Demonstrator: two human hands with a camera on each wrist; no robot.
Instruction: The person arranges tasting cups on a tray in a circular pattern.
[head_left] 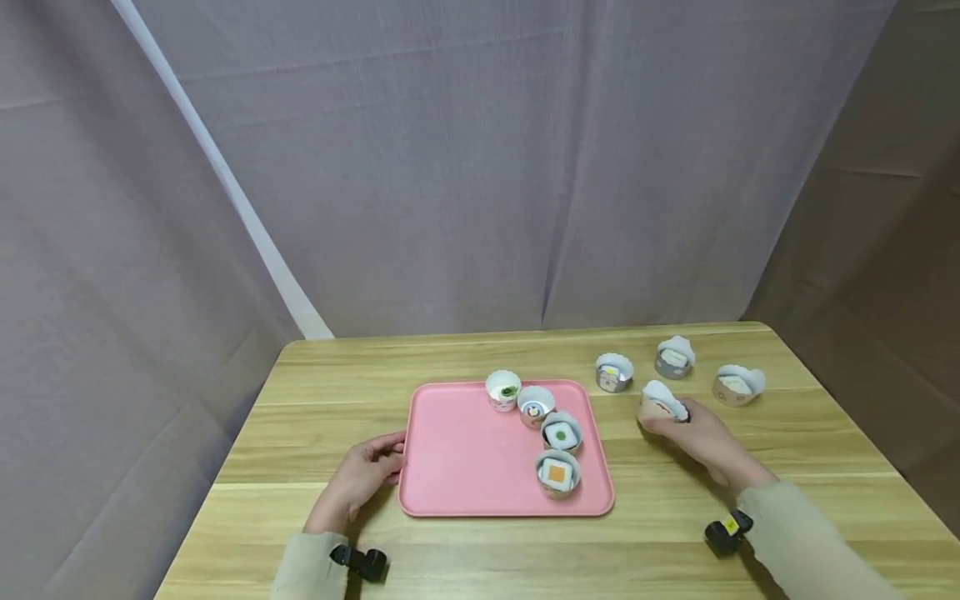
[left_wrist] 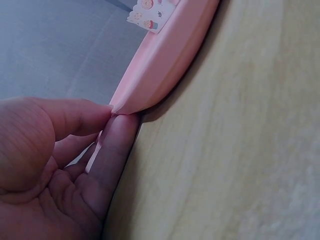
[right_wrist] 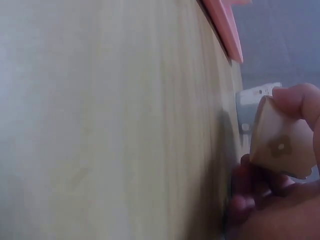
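Note:
A pink rectangular tray (head_left: 465, 458) lies on the wooden table. My left hand (head_left: 358, 479) pinches its left rim, the thumb (left_wrist: 82, 115) above and a finger below in the left wrist view. Right of the tray, my right hand (head_left: 705, 442) grips a tan paper baking cup (head_left: 658, 403). That cup (right_wrist: 280, 140) is tilted and bears a brown flower print. Several baking cups line the tray's right part: one with a green bit inside (head_left: 502, 390), one with a round picture (head_left: 537, 407), one with a green dot (head_left: 562, 435) and one with an orange square (head_left: 557, 473).
Beyond the right hand, three more baking cups stand on the table: a grey one with yellow inside (head_left: 614, 372), a darker grey one (head_left: 675, 357) and a tan one (head_left: 738, 385). Grey curtains (head_left: 420, 183) hang behind the table's far edge.

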